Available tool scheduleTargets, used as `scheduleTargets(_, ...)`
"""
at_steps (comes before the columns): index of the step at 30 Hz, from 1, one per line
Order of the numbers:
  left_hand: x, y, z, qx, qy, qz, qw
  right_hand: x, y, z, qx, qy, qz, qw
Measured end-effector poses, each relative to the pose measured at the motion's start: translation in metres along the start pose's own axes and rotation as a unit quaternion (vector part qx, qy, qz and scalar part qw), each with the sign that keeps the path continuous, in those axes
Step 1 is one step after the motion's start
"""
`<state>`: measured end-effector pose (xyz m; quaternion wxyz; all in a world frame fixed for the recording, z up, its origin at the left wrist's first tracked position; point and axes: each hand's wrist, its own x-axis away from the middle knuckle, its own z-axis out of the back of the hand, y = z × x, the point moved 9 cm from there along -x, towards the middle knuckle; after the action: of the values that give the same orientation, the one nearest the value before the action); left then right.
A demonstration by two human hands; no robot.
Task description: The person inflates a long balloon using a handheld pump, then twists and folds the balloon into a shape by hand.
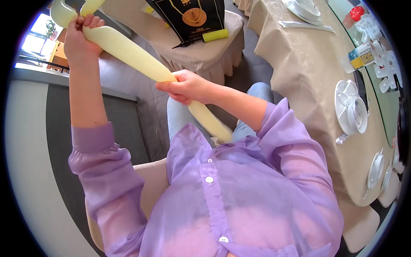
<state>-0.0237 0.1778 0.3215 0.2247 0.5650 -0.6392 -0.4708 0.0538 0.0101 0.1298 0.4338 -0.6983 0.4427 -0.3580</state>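
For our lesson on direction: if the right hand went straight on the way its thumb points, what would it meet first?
Beyond the pale yellow modelling balloon it grips, the right hand would probably meet the left forearm, though depth is unclear and it might miss.

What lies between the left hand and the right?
A length of pale yellow balloon, held by the left hand and right hand and running on past both. The head view shows it.
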Motion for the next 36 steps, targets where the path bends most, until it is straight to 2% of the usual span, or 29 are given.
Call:
scheduleTargets(1,0.000,0.002,0.000,-0.006,0.009,-0.004,1.000,0.002,0.002,-0.005,0.001,-0.001,-0.001,1.000)
scheduleTargets(3,-0.005,0.006,0.005,-0.014,0.020,-0.005,1.000,0.011,0.001,-0.023,-0.081,-0.034,0.042,0.995)
scheduleTargets(4,-0.010,0.013,0.014,-0.025,0.038,-0.023,0.999,0.015,0.014,-0.025,-0.063,-0.031,-0.007,0.998)
scheduleTargets(5,-0.014,0.018,0.021,-0.036,0.056,-0.042,0.997,0.017,0.016,-0.022,-0.064,-0.029,-0.008,0.997)
scheduleTargets(6,-0.012,0.013,0.022,-0.031,0.074,-0.022,0.997,0.016,0.017,-0.014,-0.021,-0.008,-0.008,1.000)
scheduleTargets(9,-0.010,0.009,0.019,-0.032,0.053,-0.020,0.998,0.013,0.021,0.002,0.047,0.025,0.008,0.999)
scheduleTargets(11,-0.009,0.008,0.016,-0.025,0.052,-0.017,0.998,0.011,0.028,-0.002,0.018,-0.029,-0.025,0.999)
scheduleTargets(13,-0.011,0.008,0.017,-0.020,0.053,-0.013,0.998,0.015,0.023,-0.010,-0.011,-0.033,-0.010,0.999)
scheduleTargets(15,-0.018,0.015,0.032,-0.037,0.103,-0.043,0.993,0.021,0.019,-0.015,-0.043,-0.035,0.005,0.998)
scheduleTargets(18,-0.024,0.017,0.035,-0.029,0.072,-0.034,0.996,0.031,0.033,-0.027,-0.108,-0.074,-0.058,0.990)
scheduleTargets(21,-0.027,0.019,0.036,-0.005,0.032,-0.013,0.999,0.038,0.039,-0.021,-0.066,-0.079,-0.069,0.992)
scheduleTargets(22,-0.025,0.017,0.039,-0.027,0.067,-0.022,0.997,0.035,0.040,-0.011,-0.045,-0.024,-0.046,0.998)
scheduleTargets(23,-0.028,0.016,0.046,-0.027,0.067,-0.021,0.997,0.034,0.044,-0.010,-0.047,-0.023,-0.046,0.998)
scheduleTargets(25,-0.034,0.011,0.038,-0.015,-0.028,-0.002,0.999,0.031,0.040,-0.003,-0.009,-0.002,-0.001,1.000)
scheduleTargets(26,-0.038,0.010,0.041,-0.015,-0.029,-0.002,0.999,0.031,0.042,-0.002,-0.015,-0.001,-0.004,1.000)
scheduleTargets(28,-0.030,0.017,0.041,-0.053,0.059,-0.041,0.996,0.029,0.039,-0.002,-0.016,0.002,0.013,1.000)
scheduleTargets(29,-0.032,0.020,0.042,-0.054,0.058,-0.040,0.996,0.029,0.036,-0.002,-0.017,0.003,0.030,0.999)
scheduleTargets(31,-0.038,0.021,0.036,-0.042,-0.006,-0.015,0.999,0.033,0.032,-0.009,-0.034,-0.013,0.027,0.999)
scheduleTargets(33,-0.042,0.021,0.040,-0.034,0.001,-0.005,0.999,0.034,0.033,-0.011,-0.051,-0.028,0.024,0.998)
scheduleTargets(35,-0.043,0.023,0.040,-0.040,-0.004,-0.016,0.999,0.030,0.039,0.006,0.043,0.028,-0.001,0.999)
scheduleTargets(36,-0.036,0.024,0.037,-0.060,0.023,-0.030,0.997,0.031,0.037,0.009,0.036,0.038,0.013,0.999)
